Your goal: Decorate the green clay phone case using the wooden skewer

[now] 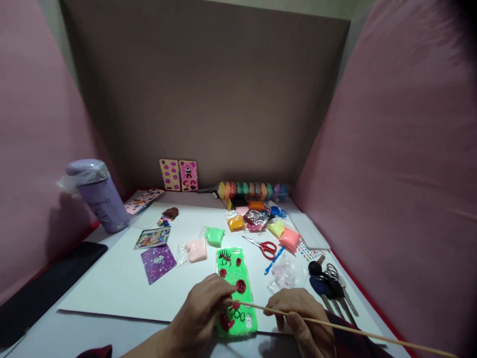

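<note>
A thin wooden stick (350,328) runs through my right hand (301,315), held between thumb and fingers, its tip over a bright green phone case (244,263). The case lies flat and bears dark red clay shapes and a black beaded figure. My left hand (204,306) bends over the case's left edge, its thumb and fingers pinched together at the stick's tip; what they hold there is hidden. Above the case lie a green clay packet (215,236) and a pale pink one (197,250). Red-handled scissors (268,249) and a blue modelling tool (275,261) lie to its right.
A white board (112,288) covers the table. A purple tumbler (102,201) and a black phone-like slab (52,288) stand and lie left. Keys (330,288) and a clear plastic bag (286,273) are at right. Clay packets (257,217) and a colourful clay tube (253,191) lie behind.
</note>
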Tool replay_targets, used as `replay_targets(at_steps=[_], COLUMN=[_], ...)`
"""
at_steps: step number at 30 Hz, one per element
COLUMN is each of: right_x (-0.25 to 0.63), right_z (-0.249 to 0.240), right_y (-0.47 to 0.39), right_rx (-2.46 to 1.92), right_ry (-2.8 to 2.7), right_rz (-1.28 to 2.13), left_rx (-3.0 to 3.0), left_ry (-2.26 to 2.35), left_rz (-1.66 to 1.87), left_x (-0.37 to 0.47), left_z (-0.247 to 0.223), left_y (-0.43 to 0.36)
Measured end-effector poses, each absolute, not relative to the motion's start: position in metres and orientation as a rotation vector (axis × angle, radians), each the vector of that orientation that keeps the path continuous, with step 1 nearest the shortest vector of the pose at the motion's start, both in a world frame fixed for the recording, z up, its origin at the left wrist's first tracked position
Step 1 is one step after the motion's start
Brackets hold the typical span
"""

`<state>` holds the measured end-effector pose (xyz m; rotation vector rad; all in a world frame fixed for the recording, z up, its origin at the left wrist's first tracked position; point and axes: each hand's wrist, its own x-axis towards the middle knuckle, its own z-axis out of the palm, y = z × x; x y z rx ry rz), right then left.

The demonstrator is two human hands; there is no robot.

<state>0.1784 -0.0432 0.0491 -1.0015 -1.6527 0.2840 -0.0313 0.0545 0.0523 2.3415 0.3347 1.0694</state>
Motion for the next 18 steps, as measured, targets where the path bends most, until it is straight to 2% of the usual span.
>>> replay_targets(at_steps=[18], right_x=[0.186], right_z=[0.034], right_y=[-0.045], right_rx=[-1.098], right_ry=[-1.703], right_rz=[0.312], left_rx=[2.337], left_ry=[0.32], left_rz=[1.073], left_x=[-0.032], left_z=[0.051], left_y=[0.052])
